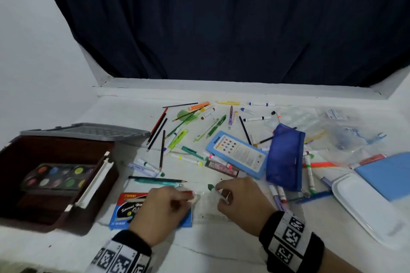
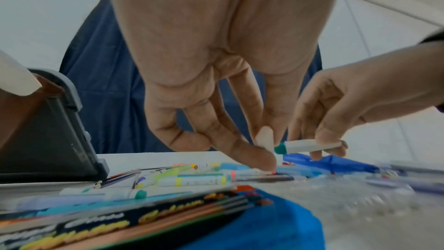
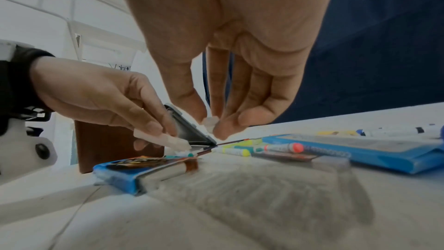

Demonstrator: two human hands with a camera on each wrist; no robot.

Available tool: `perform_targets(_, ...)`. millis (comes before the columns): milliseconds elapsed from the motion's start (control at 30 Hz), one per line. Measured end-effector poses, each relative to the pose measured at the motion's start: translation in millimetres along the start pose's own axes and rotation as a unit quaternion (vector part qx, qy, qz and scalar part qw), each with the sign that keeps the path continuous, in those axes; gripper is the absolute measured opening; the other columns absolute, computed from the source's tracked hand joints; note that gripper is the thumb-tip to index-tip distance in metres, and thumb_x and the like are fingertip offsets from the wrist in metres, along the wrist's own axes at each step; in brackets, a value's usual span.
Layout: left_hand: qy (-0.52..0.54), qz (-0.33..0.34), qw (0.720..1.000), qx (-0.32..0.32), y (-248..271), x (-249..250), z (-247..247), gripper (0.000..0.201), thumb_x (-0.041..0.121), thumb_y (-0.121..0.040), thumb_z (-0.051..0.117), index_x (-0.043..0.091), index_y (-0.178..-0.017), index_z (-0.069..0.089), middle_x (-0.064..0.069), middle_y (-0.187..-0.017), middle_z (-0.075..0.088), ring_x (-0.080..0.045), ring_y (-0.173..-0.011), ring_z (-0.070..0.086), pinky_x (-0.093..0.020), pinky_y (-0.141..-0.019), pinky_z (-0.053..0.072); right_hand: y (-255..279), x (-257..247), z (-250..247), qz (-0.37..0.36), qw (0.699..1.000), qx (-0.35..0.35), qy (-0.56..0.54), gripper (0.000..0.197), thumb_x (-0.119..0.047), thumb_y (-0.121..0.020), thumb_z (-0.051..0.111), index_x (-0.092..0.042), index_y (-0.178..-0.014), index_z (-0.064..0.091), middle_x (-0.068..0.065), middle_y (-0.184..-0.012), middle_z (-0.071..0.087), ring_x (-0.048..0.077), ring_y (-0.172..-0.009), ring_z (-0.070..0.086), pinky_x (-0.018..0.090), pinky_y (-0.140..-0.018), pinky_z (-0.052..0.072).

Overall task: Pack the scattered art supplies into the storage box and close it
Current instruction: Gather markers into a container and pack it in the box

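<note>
Right hand [image 1: 240, 202] at 6 o'clock of the surface [image 1: 221, 250], fingers pinched on a white marker with green cap [image 1: 213, 190]; marker's long axis runs roughly 10-to-4, cap end toward 10. Left hand [image 1: 162, 212] just beside it at 9 o'clock, fingertips pinching a small white piece [image 3: 165, 139], what it is I cannot tell; a red tip shows at the fingers in the head view. Left hand sits over a blue coloured-pencil pack [image 1: 131, 208] lying flat. Storage box [image 1: 26, 212], dark brown, at 9 o'clock of the hands, grey lid [image 1: 88, 131] swung open toward 12; a watercolour palette [image 1: 57, 176] lies inside. Loose markers, pencils and pens scattered from 12 to 2 o'clock, with a light-blue Ninso case [image 1: 238, 154] and a dark-blue mesh pouch [image 1: 285, 157] at 1 o'clock. White tray [image 1: 363, 204] at 3 o'clock. Surface is white and worn; dark navy curtain [image 1: 221, 17] behind it, white walls either side.
</note>
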State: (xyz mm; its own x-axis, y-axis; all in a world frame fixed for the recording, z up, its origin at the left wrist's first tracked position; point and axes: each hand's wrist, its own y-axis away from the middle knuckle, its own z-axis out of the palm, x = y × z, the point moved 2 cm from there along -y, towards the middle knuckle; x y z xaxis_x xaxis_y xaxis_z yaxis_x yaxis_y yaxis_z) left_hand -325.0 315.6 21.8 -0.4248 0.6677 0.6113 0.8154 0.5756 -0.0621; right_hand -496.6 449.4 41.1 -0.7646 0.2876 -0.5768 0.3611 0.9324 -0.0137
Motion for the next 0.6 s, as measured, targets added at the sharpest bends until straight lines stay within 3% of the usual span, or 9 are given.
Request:
perform_targets(133, -0.053, 0.005, 0.999, -0.007, 5, 6, 10, 0.017, 0.029, -0.090, 0.067, 0.030, -0.102, 0.079, 0.004, -0.092, 0.075, 0.000, -0.078, 0.059, 0.002, -0.068, 0.030, 6, -13, 15, 0.000, 0.999, -0.048, 0.011, 0.026, -0.029, -0.081, 0.060, -0.020, -0.103, 0.071, -0.003, -0.095, 0.070, 0.013, -0.083, 0.061, 0.028, -0.078, 0.050)
perform_targets(200, -0.068, 0.009, 0.998, -0.009, 3, 9, 11, 0.018, 0.029, -0.092, 0.065, 0.024, -0.102, 0.079, -0.001, -0.095, 0.074, -0.010, -0.085, 0.063, -0.006, -0.072, 0.035, 5, -16, 24, 0.004, 0.998, -0.059, 0.015, 0.025, -0.030, -0.081, 0.060, -0.020, -0.100, 0.071, -0.003, -0.093, 0.069, 0.012, -0.082, 0.061, 0.025, -0.074, 0.048)
perform_targets(267, -0.097, 0.010, 0.995, -0.021, 1, 9, 13, 0.020, 0.033, -0.093, 0.062, 0.023, -0.100, 0.079, -0.003, -0.096, 0.072, -0.017, -0.089, 0.064, -0.020, -0.078, 0.044, 3, -18, 31, 0.013, 0.997, -0.072, 0.023, 0.022, -0.031, -0.080, 0.060, -0.016, -0.093, 0.071, -0.002, -0.090, 0.068, 0.014, -0.079, 0.061, 0.025, -0.070, 0.048)
perform_targets(433, -0.170, 0.010, 0.982, -0.085, -1, 3, 18, 0.031, 0.046, -0.095, 0.049, 0.023, -0.096, 0.070, 0.000, -0.097, 0.062, -0.019, -0.089, 0.061, -0.033, -0.078, 0.050, -3, -22, 37, 0.042, 0.995, -0.083, 0.024, 0.026, -0.030, -0.082, 0.064, -0.008, -0.093, 0.071, 0.005, -0.090, 0.069, 0.019, -0.081, 0.063, 0.034, -0.074, 0.053)
perform_targets(533, -0.153, 0.001, 0.982, -0.110, -4, -4, 16, 0.021, 0.040, -0.091, 0.057, 0.026, -0.100, 0.069, 0.001, -0.104, 0.061, -0.019, -0.097, 0.060, -0.033, -0.082, 0.050, -6, -20, 37, 0.056, 0.995, -0.081, 0.002, 0.028, -0.032, -0.085, 0.066, -0.014, -0.105, 0.071, 0.002, -0.100, 0.067, 0.014, -0.085, 0.060, 0.026, -0.075, 0.051)
perform_targets(600, -0.144, 0.009, 0.983, -0.118, -7, -7, 14, 0.023, 0.041, -0.087, 0.064, 0.030, -0.106, 0.069, 0.003, -0.106, 0.060, -0.018, -0.100, 0.058, -0.032, -0.084, 0.050, -8, -18, 38, 0.061, 0.995, -0.082, -0.012, 0.030, -0.032, -0.086, 0.067, -0.016, -0.111, 0.069, 0.001, -0.103, 0.066, 0.010, -0.084, 0.058, 0.017, -0.069, 0.046)
